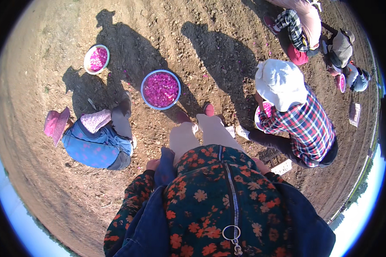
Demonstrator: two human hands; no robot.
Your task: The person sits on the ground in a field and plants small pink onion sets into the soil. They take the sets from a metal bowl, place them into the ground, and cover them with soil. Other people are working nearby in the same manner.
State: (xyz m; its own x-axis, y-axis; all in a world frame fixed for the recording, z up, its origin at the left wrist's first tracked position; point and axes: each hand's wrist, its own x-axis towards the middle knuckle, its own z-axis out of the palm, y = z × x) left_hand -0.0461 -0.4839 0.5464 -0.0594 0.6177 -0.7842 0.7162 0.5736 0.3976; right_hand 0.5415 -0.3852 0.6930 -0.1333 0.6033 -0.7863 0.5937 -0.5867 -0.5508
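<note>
My left hand (152,164) is down beside my left thigh, next to a hanging flap of navy cloth (165,165). Only part of my right hand (261,166) shows at my right side, past the edge of my floral zipped jacket (199,196). The fingers of both hands are mostly hidden, so any grip is unclear. On the soil ahead of my shoes rests a blue-rimmed basin (142,91), filled with bright pink, seed-like pieces (161,90). Neither hand touches it.
To my left bends a person in a pink hat (56,123); a pale-rimmed basin (87,61) stands farther ahead. At right, a person in a white hat (280,83) reaches into another basin (257,120). A crate (281,167) lies behind them. Several people crouch farther off.
</note>
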